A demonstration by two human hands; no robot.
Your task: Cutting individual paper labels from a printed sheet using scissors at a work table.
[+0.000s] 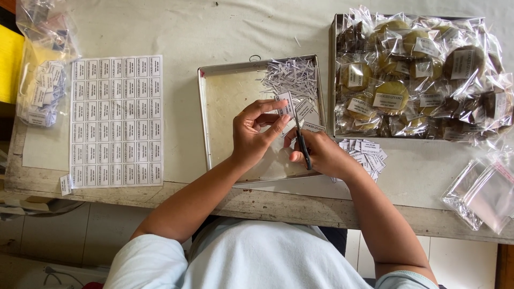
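Over the metal tray (214, 115) at table centre, the left hand (254, 134) pinches a small strip of paper labels (285, 104) btwn thumb and fingertips, while the right hand (321, 155) is closed round the handles of dark scissors (301, 140), blades pointing up toward the strip. Paper here looks v. light, thin and floppy, so a hold close to the cut line, near the edge w/ fingers clear of the blades, should keep it from bending; a loose pinch would prob. let it twist or slide. Scissors are stiff, best held by the loops as now. Offcut slivers (292, 77) pile in the tray's far right corner; cut labels (367, 152) lie in a heap on the table just right of the right hand. An uncut label sheet (118, 120) lies flat to the left, w/ a clear bag of labels (43, 80) beyond it. A tray of wrapped cookies (417, 75) sits far right, empty clear bags (482, 192) near the table edge.
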